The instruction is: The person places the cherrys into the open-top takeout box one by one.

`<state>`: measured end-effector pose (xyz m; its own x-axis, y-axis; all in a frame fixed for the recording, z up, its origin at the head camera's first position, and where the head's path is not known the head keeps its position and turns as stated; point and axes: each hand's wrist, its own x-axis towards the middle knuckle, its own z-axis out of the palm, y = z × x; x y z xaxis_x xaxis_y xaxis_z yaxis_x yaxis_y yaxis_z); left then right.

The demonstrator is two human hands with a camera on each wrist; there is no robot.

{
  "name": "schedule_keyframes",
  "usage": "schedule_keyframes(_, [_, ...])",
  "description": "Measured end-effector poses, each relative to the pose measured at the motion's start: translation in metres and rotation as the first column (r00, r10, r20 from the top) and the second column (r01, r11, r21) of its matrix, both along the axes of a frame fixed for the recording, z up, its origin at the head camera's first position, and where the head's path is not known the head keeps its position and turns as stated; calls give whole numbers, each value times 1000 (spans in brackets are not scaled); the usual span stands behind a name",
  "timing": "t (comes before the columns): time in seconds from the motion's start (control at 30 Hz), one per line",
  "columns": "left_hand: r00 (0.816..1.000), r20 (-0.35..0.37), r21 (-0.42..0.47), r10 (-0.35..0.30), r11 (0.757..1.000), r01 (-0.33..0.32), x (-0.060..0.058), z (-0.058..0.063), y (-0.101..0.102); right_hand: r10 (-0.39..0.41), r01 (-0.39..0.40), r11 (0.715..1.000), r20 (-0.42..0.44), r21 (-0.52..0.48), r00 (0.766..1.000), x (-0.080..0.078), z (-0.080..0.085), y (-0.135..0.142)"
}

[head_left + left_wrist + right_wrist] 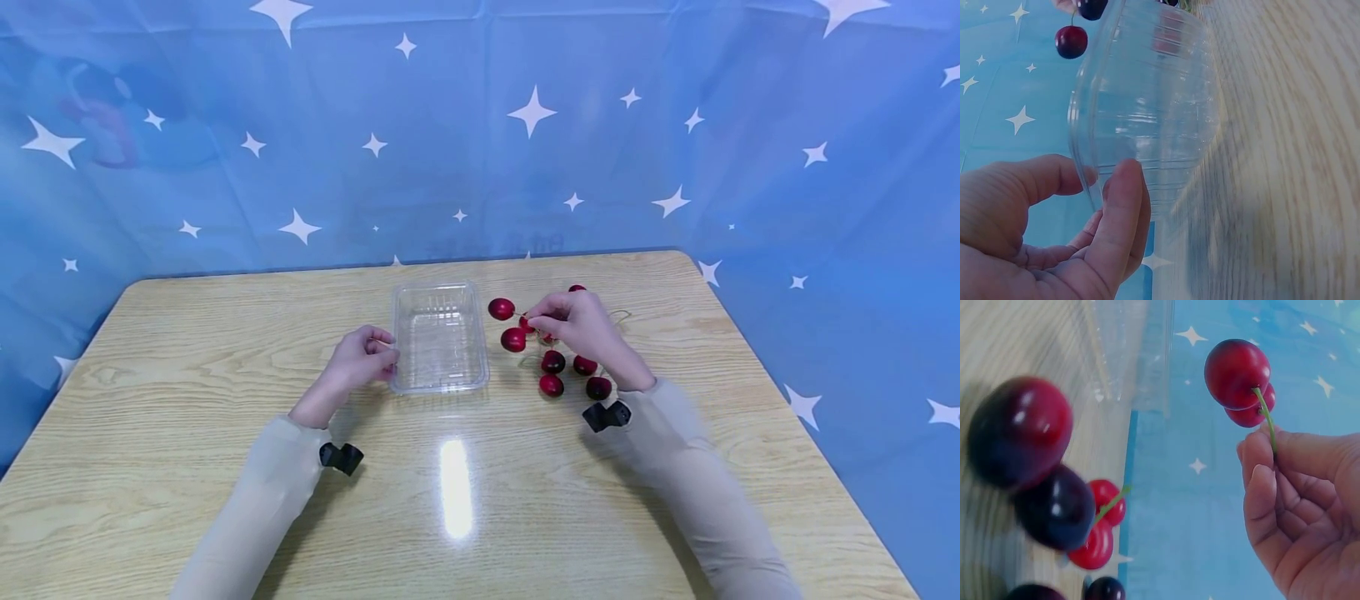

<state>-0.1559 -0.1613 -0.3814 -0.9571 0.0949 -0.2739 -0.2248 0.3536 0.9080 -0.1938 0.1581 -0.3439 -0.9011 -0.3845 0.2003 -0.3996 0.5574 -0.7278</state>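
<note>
A clear plastic container [441,337] stands on the table, with nothing visible inside it. My left hand [362,358] grips its left side; in the left wrist view the thumb is at the rim and the fingers [1124,212] lie along the outer wall. To the container's right, my right hand [573,323] pinches a green stem [1267,419] between thumb and forefinger. From that stem hang dark red cherries [1237,374], raised above the table in the right wrist view, one partly behind the other. Below the right hand lie several loose cherries [552,362], some hidden by it.
The wood-grain table [187,400] ends at a back edge against a blue curtain [450,125] with white stars. More cherries [1054,506] lie close beside the right hand, some with stems. Each sleeve carries a small black wrist camera [341,457].
</note>
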Motion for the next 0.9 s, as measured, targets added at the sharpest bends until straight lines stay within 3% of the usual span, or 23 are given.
schedule_keyframes(0.3, [1000,-9,-4,-3,1000,3,-1,-2,1,43,-42,999,67,-19,997,-6,2,-22])
schedule_keyframes(0.67, [1000,-14,15,-2,1000,2,-2,-2,-1,129,-128,992,21,-22,991,-15,-4,-61])
schedule_keyframes(0.9, [1000,-6,9,7,1000,-7,-3,-2,0,131,-132,991,39,23,991,-20,-9,-84])
